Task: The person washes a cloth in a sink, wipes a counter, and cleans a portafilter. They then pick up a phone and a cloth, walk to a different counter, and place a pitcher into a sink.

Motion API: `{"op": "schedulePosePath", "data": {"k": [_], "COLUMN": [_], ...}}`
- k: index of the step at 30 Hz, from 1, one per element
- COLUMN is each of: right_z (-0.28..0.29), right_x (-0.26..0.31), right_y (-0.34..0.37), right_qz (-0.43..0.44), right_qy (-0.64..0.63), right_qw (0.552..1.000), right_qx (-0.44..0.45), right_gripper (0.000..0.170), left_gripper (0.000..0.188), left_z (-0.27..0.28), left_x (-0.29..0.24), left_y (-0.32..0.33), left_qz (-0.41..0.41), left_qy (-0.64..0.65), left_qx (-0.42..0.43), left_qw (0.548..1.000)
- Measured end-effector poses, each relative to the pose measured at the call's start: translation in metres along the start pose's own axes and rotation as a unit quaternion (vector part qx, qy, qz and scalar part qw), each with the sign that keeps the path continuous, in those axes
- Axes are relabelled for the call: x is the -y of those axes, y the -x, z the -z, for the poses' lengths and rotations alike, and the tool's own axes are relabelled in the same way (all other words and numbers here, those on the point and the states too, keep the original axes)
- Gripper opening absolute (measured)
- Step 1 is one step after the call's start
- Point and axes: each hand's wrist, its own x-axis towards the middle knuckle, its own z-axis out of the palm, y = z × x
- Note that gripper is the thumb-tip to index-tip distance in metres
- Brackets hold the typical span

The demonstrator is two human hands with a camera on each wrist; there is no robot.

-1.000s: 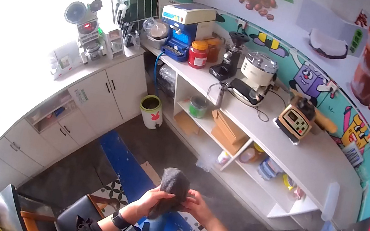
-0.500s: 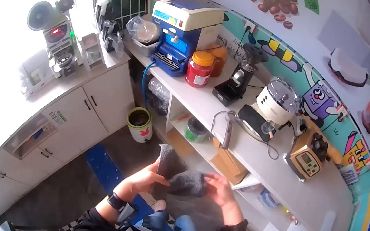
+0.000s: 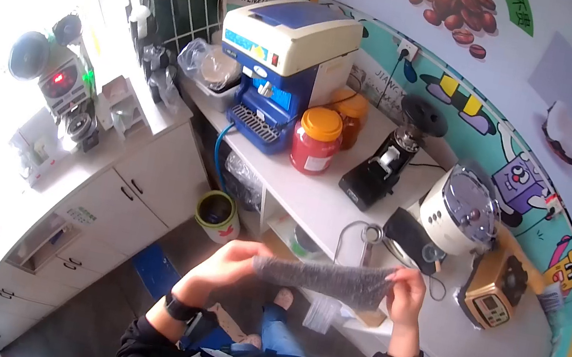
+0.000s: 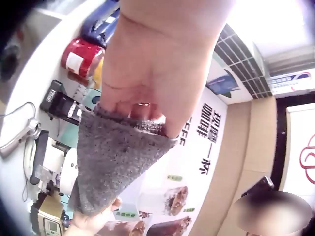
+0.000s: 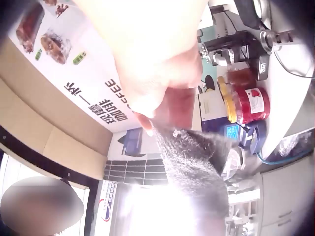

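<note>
A dark grey, fuzzy cloth (image 3: 329,279) is stretched sideways between both hands, in front of the body and above the floor. My left hand (image 3: 228,266) grips its left end; in the left wrist view the fingers (image 4: 147,115) are partly tucked behind the cloth's upper edge. My right hand (image 3: 405,295) pinches the upper corner at the other end. In the right wrist view the cloth (image 5: 192,157) hangs from the thumb and fingers of the right hand (image 5: 157,88) in a slanting fold.
Along the white counter (image 3: 298,196) stand a blue and white machine (image 3: 282,71), a red jar (image 3: 316,142), a black grinder (image 3: 388,162), a cream machine (image 3: 457,209) and a gold appliance (image 3: 496,288). A bin (image 3: 218,216) is on the floor. White cabinets (image 3: 147,185) line the left.
The cloth went from bunched between the hands to pulled out lengthwise. My hands have moved up and apart, and the head view has shifted closer to the counter.
</note>
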Motion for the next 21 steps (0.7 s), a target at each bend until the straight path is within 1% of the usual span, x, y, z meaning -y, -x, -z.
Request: {"op": "schedulePosePath", "data": {"k": [1, 2, 3, 4, 5, 7, 8, 9, 10, 11, 12, 13, 15, 16, 17, 19, 20, 21], "right_z": [0.010, 0.020, 0.027, 0.021, 0.029, 0.059, 0.071, 0.080, 0.089, 0.088, 0.092, 0.093, 0.096, 0.099, 0.112, 0.109, 0.107, 0.106], "right_x": [-0.018, -0.028, -0.035, -0.033, -0.041, -0.079, -0.096, -0.111, -0.123, -0.127, -0.135, -0.140, -0.158, -0.171, -0.194, -0.194, -0.198, -0.200], "right_y": [-0.019, -0.038, -0.055, -0.074, -0.092, -0.118, -0.131, -0.140, -0.147, -0.153, -0.159, -0.164, -0.178, -0.184, -0.187, -0.201, -0.199, -0.198], "right_qz": [-0.011, -0.064, -0.119, -0.151, -0.157, -0.182, -0.193, -0.197, -0.207, -0.221, -0.233, -0.244, -0.229, -0.200, -0.147, -0.125, -0.121, -0.119], "right_qy": [0.010, 0.001, -0.009, -0.046, -0.034, -0.004, 0.010, -0.025, -0.044, -0.063, -0.055, 0.031, 0.108, 0.130, 0.205, 0.344, 0.386, 0.431], "right_qw": [0.999, 0.997, 0.990, 0.983, 0.983, 0.977, 0.974, 0.974, 0.971, 0.966, 0.962, 0.959, 0.956, 0.959, 0.959, 0.920, 0.902, 0.880], "right_qx": [-0.033, -0.050, -0.070, -0.097, -0.092, -0.112, -0.117, -0.109, -0.115, -0.123, -0.130, -0.144, -0.146, -0.154, -0.132, -0.141, -0.151, -0.160], "right_gripper": [0.015, 0.014, 0.012, 0.012, 0.013, 0.015, 0.017, 0.021, 0.022, 0.024, 0.025, 0.026, 0.031, 0.038, 0.044, 0.051, 0.051, 0.052], "left_gripper": [0.025, 0.028, 0.025, 0.024, 0.022, 0.021, 0.026, 0.028, 0.030, 0.032, 0.041, 0.041, 0.045, 0.050, 0.051, 0.053, 0.052, 0.052], "left_z": [0.010, 0.011, 0.028, 0.053, 0.070, 0.062, 0.074, 0.081, 0.084, 0.085, 0.088, 0.093, 0.104, 0.110, 0.115, 0.120, 0.118, 0.115], "left_x": [0.007, 0.016, 0.043, 0.067, 0.079, 0.050, 0.060, 0.067, 0.076, 0.087, 0.094, 0.108, 0.134, 0.141, 0.150, 0.169, 0.176, 0.184], "left_y": [-0.024, -0.050, -0.076, -0.103, -0.131, -0.184, -0.208, -0.231, -0.249, -0.262, -0.281, -0.300, -0.340, -0.360, -0.379, -0.412, -0.419, -0.423], "left_qz": [0.070, 0.044, 0.057, 0.065, 0.072, 0.191, 0.191, 0.196, 0.203, 0.212, 0.200, 0.149, 0.043, 0.042, 0.028, 0.000, -0.034, -0.073], "left_qy": [-0.003, 0.131, 0.226, 0.312, 0.395, 0.330, 0.321, 0.225, 0.128, 0.030, -0.030, -0.026, -0.017, -0.095, -0.160, -0.290, -0.411, -0.521], "left_qx": [-0.044, -0.049, -0.051, 0.003, 0.059, -0.040, -0.028, -0.068, -0.109, -0.147, -0.127, -0.116, -0.094, -0.086, -0.087, -0.078, -0.052, -0.025], "left_qw": [0.997, 0.989, 0.971, 0.948, 0.914, 0.924, 0.927, 0.952, 0.965, 0.966, 0.971, 0.982, 0.995, 0.991, 0.983, 0.954, 0.910, 0.850]}}
